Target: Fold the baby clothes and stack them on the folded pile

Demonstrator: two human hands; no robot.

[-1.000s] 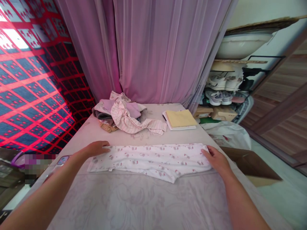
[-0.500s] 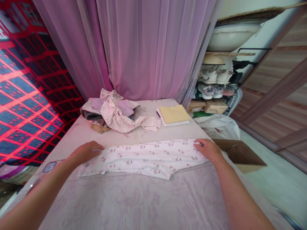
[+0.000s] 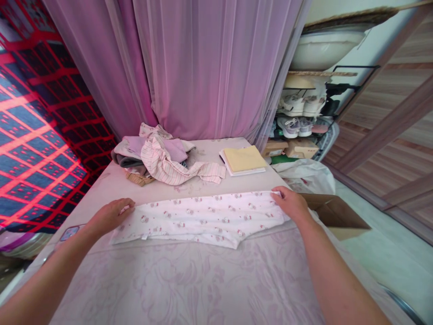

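Observation:
White child's trousers (image 3: 203, 216) with a small pink-and-grey figure print lie folded in half lengthwise across the bed. The crotch point sticks out toward me, and a small white tag shows near the left end. My left hand (image 3: 111, 216) is at their far left corner, thumb and fingers closed on the edge. At the far right end, my right hand (image 3: 292, 205) pinches the other corner between thumb and fingers.
Beyond the trousers, a heap of clothes (image 3: 169, 158) and a yellow cloth on white ones (image 3: 245, 159) lie on the bed (image 3: 189, 284). A phone (image 3: 70, 232) is by my left forearm. An open cardboard box (image 3: 338, 212) stands right of the bed.
My left hand has slid a little left along the trousers' far edge. My right hand keeps its hold at the right end. The view has shifted slightly.

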